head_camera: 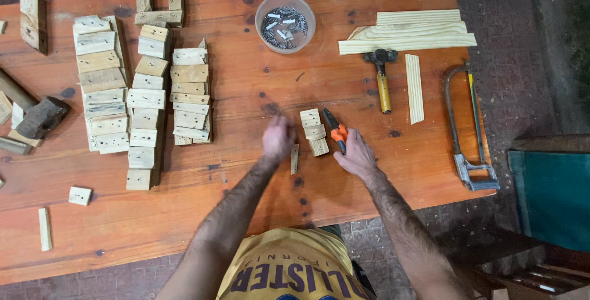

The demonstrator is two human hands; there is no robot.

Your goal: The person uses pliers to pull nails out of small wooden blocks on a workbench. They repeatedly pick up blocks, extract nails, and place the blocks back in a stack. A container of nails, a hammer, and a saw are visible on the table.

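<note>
Presently pliers (335, 132) are gripped by right hand (354, 156); left hand (278, 138), blurred, grip untellable. Blocks (314, 132) at 12 o'clock may be toppled by a nudge.

Left arm: bare, reaching from the lower centre of the view toward 12 o'clock, forearm nearly straight.
Left hand (278, 139): palm down, blurred, fingers curled loosely; whether it grips anything cannot be told.
Right arm: bare, entering from 5 o'clock and angling toward 11 o'clock.
Right hand (355, 155): palm down, knuckles up, fingers wrapped around an orange-and-black handle that sticks out toward 11 o'clock.
Spacing: hands near each other, not touching, right hand at 3 o'clock from the left.
</note>
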